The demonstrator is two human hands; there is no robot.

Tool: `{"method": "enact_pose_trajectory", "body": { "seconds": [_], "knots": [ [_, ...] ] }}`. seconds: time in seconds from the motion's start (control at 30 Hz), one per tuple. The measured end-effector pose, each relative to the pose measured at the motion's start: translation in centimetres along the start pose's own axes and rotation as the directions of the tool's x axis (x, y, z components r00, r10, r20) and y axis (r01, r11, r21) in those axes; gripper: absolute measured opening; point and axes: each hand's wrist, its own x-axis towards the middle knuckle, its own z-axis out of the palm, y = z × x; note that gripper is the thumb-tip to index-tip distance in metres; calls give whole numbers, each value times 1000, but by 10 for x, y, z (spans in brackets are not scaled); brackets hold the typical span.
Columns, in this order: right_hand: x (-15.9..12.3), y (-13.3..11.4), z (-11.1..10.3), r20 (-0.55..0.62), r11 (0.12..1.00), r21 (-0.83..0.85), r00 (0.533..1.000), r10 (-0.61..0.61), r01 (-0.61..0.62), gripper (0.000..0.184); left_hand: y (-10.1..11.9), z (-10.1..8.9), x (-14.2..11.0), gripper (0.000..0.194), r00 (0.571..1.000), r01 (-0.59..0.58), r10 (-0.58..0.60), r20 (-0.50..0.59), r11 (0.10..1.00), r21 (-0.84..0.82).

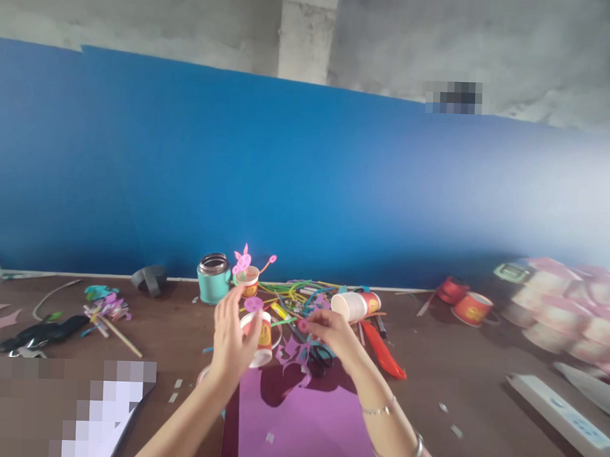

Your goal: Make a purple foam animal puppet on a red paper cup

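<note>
A red and white paper cup [265, 339] tilts beside my left hand [231, 339], whose thumb lies across its near side with the fingers raised at its left. A purple paper disc [253, 305] stands at the cup's rim. From the cup's right side a green strip [284, 322] sticks out towards a small pink disc [302, 326]. My right hand [331, 329] pinches this disc between thumb and fingertips. Behind them stands another paper cup [248, 282] with a pink rabbit-eared figure [242, 261] and an orange arm ending in a pink disc.
Purple paper [303, 422] lies in front, with cut scraps [294, 351] and black-handled scissors [320, 359] above it. Around are a teal jar [214, 280], stacked paper cups [349, 306], a red cutter-like tool [383, 351], a tape roll [152, 280] and a power strip [561, 417].
</note>
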Motion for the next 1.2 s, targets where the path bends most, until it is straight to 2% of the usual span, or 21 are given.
{"method": "enact_pose_trajectory", "body": {
  "seconds": [0.03,0.07,0.13,0.2,0.23,0.33,0.4,0.5,0.6,0.67,0.8,0.87,0.93,1.0,1.07,1.2],
  "knots": [
    [-2,-1,3,25,1000,-1,999,-30,30,15,8,0,-3,38,993,-86,90,83,995,-47],
    [-4,-3,7,60,998,-2,996,-64,64,13,15,1,-7,33,967,-118,137,214,988,-99],
    [-9,-5,12,126,992,-8,984,-124,126,10,26,5,-15,35,906,-26,93,414,986,-165],
    [-12,-6,15,180,986,-26,971,-157,164,9,31,10,-23,29,852,112,5,523,975,-193],
    [-12,-5,14,207,983,-44,965,-163,176,9,30,14,-25,25,838,180,-42,544,962,-203],
    [-8,0,3,195,954,-219,968,-161,203,16,23,22,-31,20,821,379,-198,535,890,-252],
    [-2,6,-8,76,887,-425,983,-167,184,22,16,26,-32,19,819,453,-260,512,841,-296],
    [5,17,-23,-26,817,-562,985,-172,128,19,12,29,-34,16,826,469,-262,499,812,-348],
    [7,28,-25,-20,747,-653,982,-185,128,10,12,30,-36,18,821,474,-248,514,798,-372],
    [8,33,-21,-1,711,-688,980,-201,146,11,14,31,-37,19,810,486,-249,531,791,-371],
    [7,29,-14,28,692,-697,971,-236,188,12,17,29,-36,18,795,495,-257,549,798,-344],
    [3,19,-12,65,708,-668,966,-251,229,10,18,28,-36,26,799,470,-236,553,819,-329],
    [-5,7,-8,145,748,-591,952,-271,303,9,20,28,-37,38,804,426,-198,561,849,-312],
    [-13,-5,-3,244,835,-392,919,-311,387,12,21,28,-39,47,807,373,-155,569,881,-290],
    [-20,-13,3,246,842,-315,895,-373,438,13,22,29,-42,52,809,316,-119,576,914,-255],
    [-25,-16,11,209,806,-322,868,-451,497,9,23,28,-44,52,830,159,-31,558,970,-183]
  ]
}}
